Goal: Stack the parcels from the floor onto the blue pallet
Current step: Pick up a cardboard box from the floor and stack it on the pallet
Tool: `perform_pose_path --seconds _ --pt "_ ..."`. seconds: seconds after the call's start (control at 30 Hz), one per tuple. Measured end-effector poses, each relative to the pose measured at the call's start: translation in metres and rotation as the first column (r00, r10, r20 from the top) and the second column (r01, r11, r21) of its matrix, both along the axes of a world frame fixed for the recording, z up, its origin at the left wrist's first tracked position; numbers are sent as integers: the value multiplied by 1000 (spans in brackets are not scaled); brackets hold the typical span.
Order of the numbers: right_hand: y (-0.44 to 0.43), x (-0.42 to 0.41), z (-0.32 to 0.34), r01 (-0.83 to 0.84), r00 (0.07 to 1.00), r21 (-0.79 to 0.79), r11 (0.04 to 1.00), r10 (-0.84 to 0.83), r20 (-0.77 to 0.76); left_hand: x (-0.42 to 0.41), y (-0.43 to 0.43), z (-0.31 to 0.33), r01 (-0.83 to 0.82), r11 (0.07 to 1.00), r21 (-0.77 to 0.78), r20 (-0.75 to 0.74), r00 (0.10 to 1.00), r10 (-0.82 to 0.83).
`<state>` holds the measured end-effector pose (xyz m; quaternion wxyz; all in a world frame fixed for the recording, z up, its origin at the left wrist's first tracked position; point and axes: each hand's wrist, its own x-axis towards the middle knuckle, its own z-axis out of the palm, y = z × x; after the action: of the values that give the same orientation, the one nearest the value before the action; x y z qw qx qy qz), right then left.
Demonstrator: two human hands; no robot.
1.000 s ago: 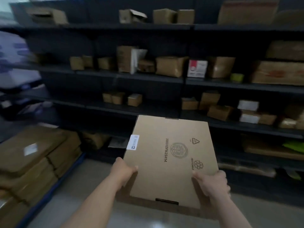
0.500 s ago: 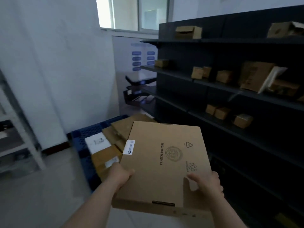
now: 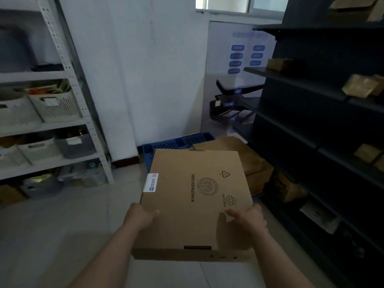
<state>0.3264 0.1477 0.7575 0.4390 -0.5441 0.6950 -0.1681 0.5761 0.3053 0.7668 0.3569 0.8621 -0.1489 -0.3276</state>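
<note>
1. Cardboard parcel (image 3: 195, 200) is held flat in the air, short of the pallet (image 3: 174, 142). The left hand (image 3: 141, 217) grips its left edge and the right hand (image 3: 247, 221) grips its near right corner.
2. Risk: both grips sit at the near end, so the far end could dip, catch the stack (image 3: 239, 154) on the pallet and knock it askew.
3. Count: one held parcel, two hands, one pallet. The stacked parcels overlap too much to count.

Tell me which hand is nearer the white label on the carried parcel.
Left. The left hand grips the parcel on the same edge as the white label; the right hand grips the opposite edge, across the parcel.
</note>
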Motion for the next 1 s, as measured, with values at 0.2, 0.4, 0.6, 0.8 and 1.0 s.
perform_pose_path --seconds 0.2,0.4,0.6,0.8,1.0 --pt "-81 55 -15 -99 995 9 995 99 9 38 -64 -27 -110 994 -15 -14 994 110" --pt "-183 110 -22 -194 981 40 980 195 -6 77 -145 -43 -215 977 -13 -11 977 215" --pt "-265 172 -49 -279 960 102 955 280 1 116 -201 -67 -320 947 26 -38 946 321" --pt "-343 236 -130 -315 949 164 935 315 31 175 -248 -98 -336 938 80 -42 939 340" --pt "-369 298 -121 -247 966 211 946 256 -18 247 -303 -126 -315 940 129 -57 944 324"
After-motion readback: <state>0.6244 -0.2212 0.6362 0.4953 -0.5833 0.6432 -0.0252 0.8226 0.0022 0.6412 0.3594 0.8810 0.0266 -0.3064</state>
